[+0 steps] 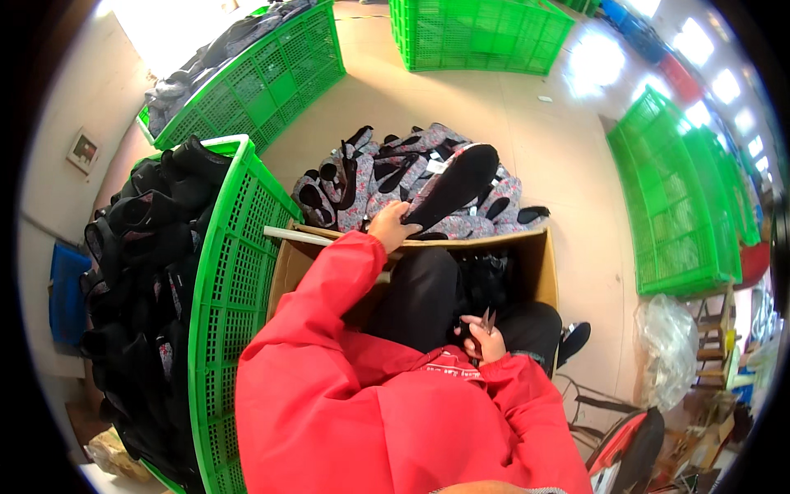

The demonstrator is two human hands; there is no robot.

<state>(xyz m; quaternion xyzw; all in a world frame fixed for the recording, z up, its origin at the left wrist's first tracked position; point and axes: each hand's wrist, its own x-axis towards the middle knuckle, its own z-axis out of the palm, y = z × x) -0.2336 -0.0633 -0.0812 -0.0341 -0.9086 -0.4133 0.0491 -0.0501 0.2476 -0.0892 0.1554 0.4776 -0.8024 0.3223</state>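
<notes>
My left hand (393, 226) reaches over the far edge of an open cardboard box (543, 267). Its fingers are closed on the near end of a slipper (461, 183), whose black sole faces up and whose side is grey with a floral print. Beyond the box lies a heap of similar floral slippers (355, 185) with black soles. In my lap, my right hand (487, 344) is closed around small metal snips (489, 319), blades pointing up. The lower part of the snips is hidden by the fingers.
At my left stands a green crate (239, 280) piled with black footwear (152, 263). Another filled green crate (280, 82) is behind it. More green crates stand far ahead (481, 37) and at the right (679, 206). A clear plastic bag (668, 350) sits at lower right.
</notes>
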